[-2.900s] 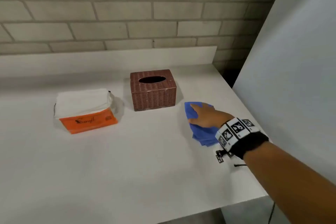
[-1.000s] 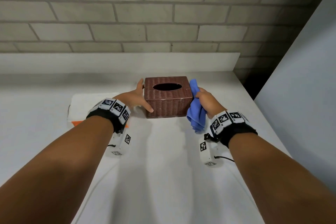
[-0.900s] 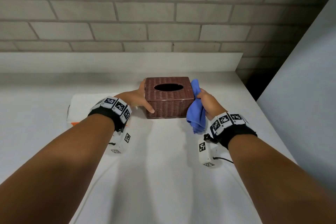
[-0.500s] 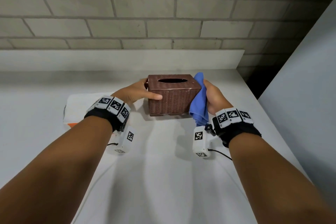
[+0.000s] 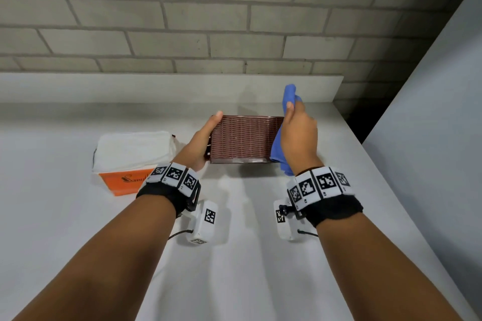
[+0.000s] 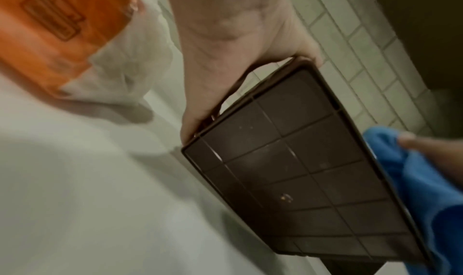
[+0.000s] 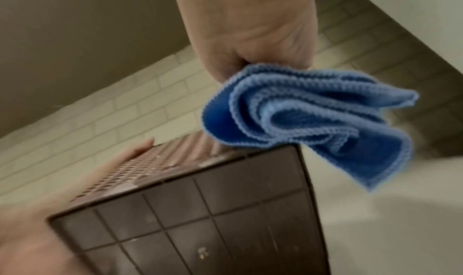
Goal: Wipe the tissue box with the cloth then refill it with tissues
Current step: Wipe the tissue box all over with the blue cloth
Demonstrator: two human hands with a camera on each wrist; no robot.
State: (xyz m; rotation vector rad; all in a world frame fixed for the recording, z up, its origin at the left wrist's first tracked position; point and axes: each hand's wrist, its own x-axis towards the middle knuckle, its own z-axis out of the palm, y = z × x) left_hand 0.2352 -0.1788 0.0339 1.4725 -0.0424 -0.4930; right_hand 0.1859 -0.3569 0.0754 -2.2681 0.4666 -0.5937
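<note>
Now L hand (image 5: 199, 142) grips tissue box (image 5: 241, 139); R hand (image 5: 300, 135) fingers clutch cloth (image 7: 310, 118), box opening hidden.

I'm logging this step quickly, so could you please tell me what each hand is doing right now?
Left hand: grips the left end of the brown wicker tissue box, lifted and tilted.
Right hand: holds the blue cloth against the box's right end.

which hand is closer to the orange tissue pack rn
Left. The left hand grips the left end of the wicker tissue box, right beside the orange tissue pack. The right hand holds the blue cloth at the box's far end.
</note>
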